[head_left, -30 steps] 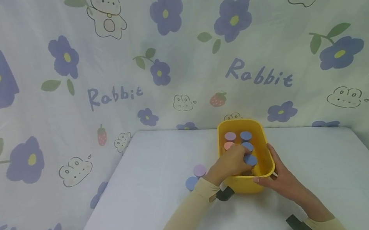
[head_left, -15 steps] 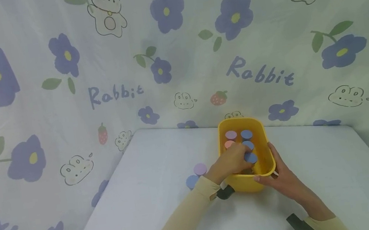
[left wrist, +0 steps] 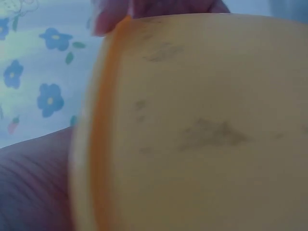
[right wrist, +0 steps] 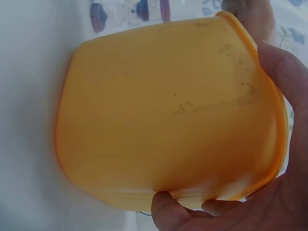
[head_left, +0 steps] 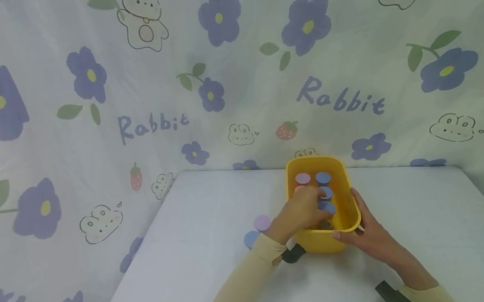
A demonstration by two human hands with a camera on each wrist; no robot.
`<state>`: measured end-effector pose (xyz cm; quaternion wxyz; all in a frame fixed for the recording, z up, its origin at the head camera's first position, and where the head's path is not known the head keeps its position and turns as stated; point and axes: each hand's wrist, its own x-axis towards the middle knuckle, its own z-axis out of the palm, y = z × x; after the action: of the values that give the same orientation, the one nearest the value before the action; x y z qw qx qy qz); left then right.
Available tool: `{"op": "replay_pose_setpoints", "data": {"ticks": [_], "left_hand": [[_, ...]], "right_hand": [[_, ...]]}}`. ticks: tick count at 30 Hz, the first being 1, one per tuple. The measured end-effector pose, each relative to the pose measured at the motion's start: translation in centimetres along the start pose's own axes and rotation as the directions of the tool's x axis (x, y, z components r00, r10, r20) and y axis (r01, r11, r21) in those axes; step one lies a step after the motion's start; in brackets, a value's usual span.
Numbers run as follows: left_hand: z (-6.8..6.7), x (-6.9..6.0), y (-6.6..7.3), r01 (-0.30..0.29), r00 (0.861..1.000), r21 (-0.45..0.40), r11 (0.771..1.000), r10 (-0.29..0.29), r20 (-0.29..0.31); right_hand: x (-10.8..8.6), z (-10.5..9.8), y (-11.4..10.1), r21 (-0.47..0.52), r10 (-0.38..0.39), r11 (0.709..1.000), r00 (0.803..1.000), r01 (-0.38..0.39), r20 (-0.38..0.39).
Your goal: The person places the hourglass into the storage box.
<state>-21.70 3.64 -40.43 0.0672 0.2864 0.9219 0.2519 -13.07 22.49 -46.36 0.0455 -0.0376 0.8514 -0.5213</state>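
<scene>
My left hand (head_left: 299, 211) reaches over the near left rim of the yellow bin (head_left: 322, 242), its thumb and index finger around a blue cap (head_left: 326, 207) inside. More round tops show there: two blue ones (head_left: 323, 178), a purple one (head_left: 302, 178) and a pink one, partly hidden by the hand. My right hand (head_left: 372, 236) grips the bin's near right corner. In the right wrist view its thumb lies at the rim of the bin (right wrist: 168, 106) and its fingers reach beneath. The left wrist view shows the bin's outer wall (left wrist: 207, 96) beside my left hand (left wrist: 33, 185).
Left of the bin stand a purple-topped piece (head_left: 262, 222) and a blue-topped piece (head_left: 252, 239). The white table (head_left: 180, 242) meets a patterned curtain (head_left: 251, 87) behind and at the sides.
Inside the bin, my left index finger has lifted and spread a little from the thumb, and the blue cap between them has shifted slightly left. My right hand keeps its grip.
</scene>
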Motion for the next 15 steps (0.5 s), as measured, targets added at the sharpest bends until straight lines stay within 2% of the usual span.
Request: {"op": "replay_pose_setpoints", "data": {"ticks": [6, 11, 15], "left_hand": [[-2.5, -1.0, -1.0, -0.056, 0.997, -0.065, 0.996, 0.053, -0.047], [-4.8, -2.6, -1.9, -0.004, 0.999, -0.191, 0.982, -0.003, -0.035], [-6.6, -4.3, -3.1, -0.029, 0.999, -0.277, 0.961, 0.016, -0.05]], "right_hand": [[-0.1, 0.1, -0.1, -0.009, -0.023, 1.0, 1.0, 0.023, -0.014], [-0.1, 0.4, -0.2, -0.013, -0.005, 1.0, 1.0, 0.005, -0.015], [-0.2, 0.6, -0.3, -0.021, 0.005, 1.0, 1.0, -0.005, -0.018]]}}
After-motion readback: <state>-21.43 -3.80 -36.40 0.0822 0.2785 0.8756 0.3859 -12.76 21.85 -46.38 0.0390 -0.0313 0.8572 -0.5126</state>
